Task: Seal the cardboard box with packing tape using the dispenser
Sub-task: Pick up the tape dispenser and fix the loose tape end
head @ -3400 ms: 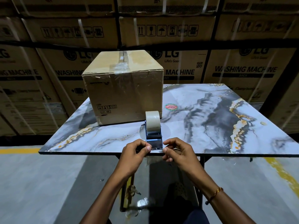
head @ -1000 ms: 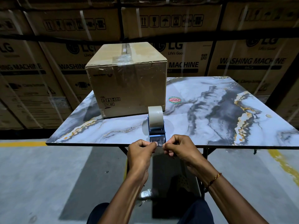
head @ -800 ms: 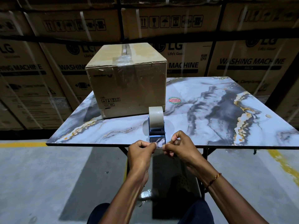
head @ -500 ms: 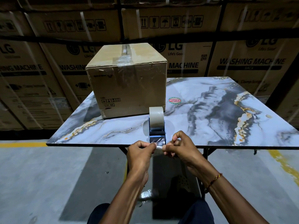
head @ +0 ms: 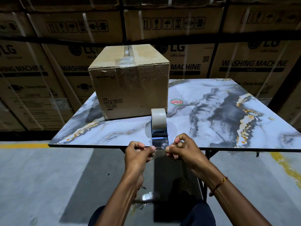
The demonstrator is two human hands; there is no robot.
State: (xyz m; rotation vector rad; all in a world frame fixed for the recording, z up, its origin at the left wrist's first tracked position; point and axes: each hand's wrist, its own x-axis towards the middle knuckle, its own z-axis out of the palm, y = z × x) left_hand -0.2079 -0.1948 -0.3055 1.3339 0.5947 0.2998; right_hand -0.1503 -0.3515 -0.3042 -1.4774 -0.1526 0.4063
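Since half a second ago the clear tape end (head: 160, 146) has drawn out toward the table edge. The left hand (head: 138, 154) pinches its left corner, the right hand (head: 182, 150) its right. The blue tape dispenser (head: 159, 128) stands at the marble-patterned table's (head: 211, 111) near edge; the closed brown cardboard box (head: 130, 85), clear tape across its top, sits just behind. Stacked washing-machine cartons (head: 252, 66) fill the background.

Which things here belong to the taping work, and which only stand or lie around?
Belonging to the job:
- cardboard box
- tape dispenser
- loose tape end, pinched by left hand and right hand

Just around:
- stacked washing machine cartons
- round sticker on the table
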